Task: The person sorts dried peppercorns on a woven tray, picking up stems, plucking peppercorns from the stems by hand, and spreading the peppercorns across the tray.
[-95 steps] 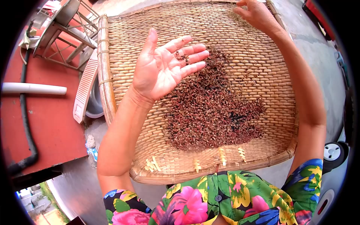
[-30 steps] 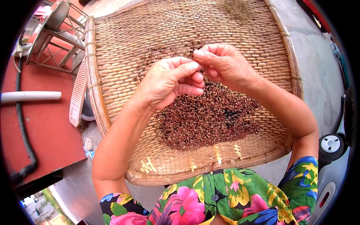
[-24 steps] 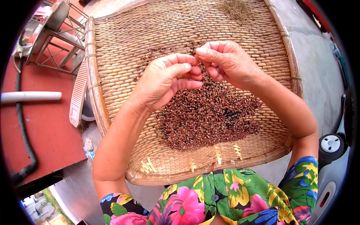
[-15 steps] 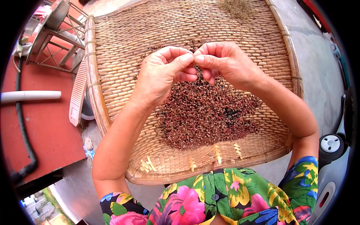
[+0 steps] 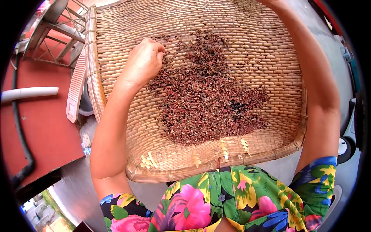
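Observation:
A wide woven tray (image 5: 127,50) fills the middle of the view. On it lies a heap of small reddish-brown and black dried bits (image 5: 212,104), narrower at its far end. My left hand (image 5: 147,60) is over the heap's far left edge, fingers curled closed; what they hold, if anything, is hidden. My right arm reaches to the tray's far right, where a small pile of thin brown stems (image 5: 247,5) lies. Only the wrist side of my right hand (image 5: 270,2) shows at the top edge; its fingers are out of view.
A metal-framed stand (image 5: 58,29), a pink ridged board (image 5: 76,89) and a grey basin (image 5: 86,102) are left of the tray. Beyond them lie a white pipe (image 5: 31,93) and a black hose (image 5: 21,131) on a red surface. A wheel (image 5: 343,147) is at the right.
My hands, pinched together over the heap before, have parted. The left has moved left and down toward the heap's edge; the right has gone up to the tray's far right, mostly out of view.

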Demonstrator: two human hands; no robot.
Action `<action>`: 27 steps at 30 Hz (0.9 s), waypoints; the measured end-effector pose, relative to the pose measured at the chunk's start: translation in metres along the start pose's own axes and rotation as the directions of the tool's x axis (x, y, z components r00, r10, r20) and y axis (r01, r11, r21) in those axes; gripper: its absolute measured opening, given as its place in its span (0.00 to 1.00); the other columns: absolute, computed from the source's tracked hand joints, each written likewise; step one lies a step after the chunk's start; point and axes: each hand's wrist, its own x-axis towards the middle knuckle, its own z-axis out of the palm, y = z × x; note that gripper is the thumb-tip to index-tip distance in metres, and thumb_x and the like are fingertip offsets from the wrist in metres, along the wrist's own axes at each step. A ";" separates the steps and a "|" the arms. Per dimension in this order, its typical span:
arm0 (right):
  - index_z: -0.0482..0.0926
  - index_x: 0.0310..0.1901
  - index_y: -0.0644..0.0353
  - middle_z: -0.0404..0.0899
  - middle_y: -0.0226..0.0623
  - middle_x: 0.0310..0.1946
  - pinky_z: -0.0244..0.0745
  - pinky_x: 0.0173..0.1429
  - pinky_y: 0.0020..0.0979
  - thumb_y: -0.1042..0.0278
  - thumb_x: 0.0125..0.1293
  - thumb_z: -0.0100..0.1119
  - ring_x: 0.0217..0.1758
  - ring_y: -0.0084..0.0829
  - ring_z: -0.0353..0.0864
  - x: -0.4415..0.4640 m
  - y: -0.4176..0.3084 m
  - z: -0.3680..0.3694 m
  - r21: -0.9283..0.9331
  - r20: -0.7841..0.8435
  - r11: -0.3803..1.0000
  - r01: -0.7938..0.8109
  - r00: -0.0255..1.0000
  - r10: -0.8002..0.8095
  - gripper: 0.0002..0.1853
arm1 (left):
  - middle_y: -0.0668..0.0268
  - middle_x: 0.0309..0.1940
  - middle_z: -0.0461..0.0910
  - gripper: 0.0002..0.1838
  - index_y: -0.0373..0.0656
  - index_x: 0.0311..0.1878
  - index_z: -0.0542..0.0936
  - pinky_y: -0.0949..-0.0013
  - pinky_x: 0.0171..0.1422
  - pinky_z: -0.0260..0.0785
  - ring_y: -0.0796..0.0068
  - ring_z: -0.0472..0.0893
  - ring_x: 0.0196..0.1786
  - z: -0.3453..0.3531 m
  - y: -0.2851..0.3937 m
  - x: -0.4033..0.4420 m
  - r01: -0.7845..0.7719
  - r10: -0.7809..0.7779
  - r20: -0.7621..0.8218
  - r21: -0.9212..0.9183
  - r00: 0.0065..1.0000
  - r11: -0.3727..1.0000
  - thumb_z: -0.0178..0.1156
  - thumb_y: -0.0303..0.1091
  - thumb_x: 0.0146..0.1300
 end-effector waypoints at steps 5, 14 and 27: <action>0.75 0.35 0.61 0.76 0.32 0.24 0.73 0.29 0.22 0.62 0.61 0.53 0.24 0.22 0.75 -0.063 -0.066 0.002 0.541 0.035 0.789 0.290 0.930 -0.365 0.10 | 0.55 0.39 0.75 0.12 0.36 0.41 0.77 0.65 0.51 0.65 0.60 0.75 0.45 0.000 0.003 -0.002 -0.037 0.039 -0.049 0.045 0.998 0.998 0.52 0.34 0.58; 0.77 0.28 0.54 0.73 0.30 0.29 0.74 0.38 0.33 0.66 0.54 0.56 0.36 0.32 0.76 -0.132 -0.125 -0.001 0.590 0.070 0.655 0.473 0.778 -0.625 0.04 | 0.57 0.40 0.76 0.14 0.37 0.44 0.77 0.67 0.48 0.67 0.66 0.76 0.41 -0.001 0.008 0.001 -0.013 0.006 -0.067 -0.091 0.998 0.996 0.52 0.34 0.59; 0.77 0.35 0.59 0.75 0.27 0.26 0.69 0.28 0.18 0.62 0.57 0.58 0.27 0.15 0.71 -0.122 -0.099 -0.031 0.854 0.478 -0.005 -0.520 0.789 -0.386 0.10 | 0.58 0.43 0.74 0.18 0.34 0.52 0.69 0.72 0.42 0.76 0.70 0.78 0.41 0.007 0.045 0.004 0.265 -0.064 0.259 -0.957 0.964 0.117 0.52 0.34 0.62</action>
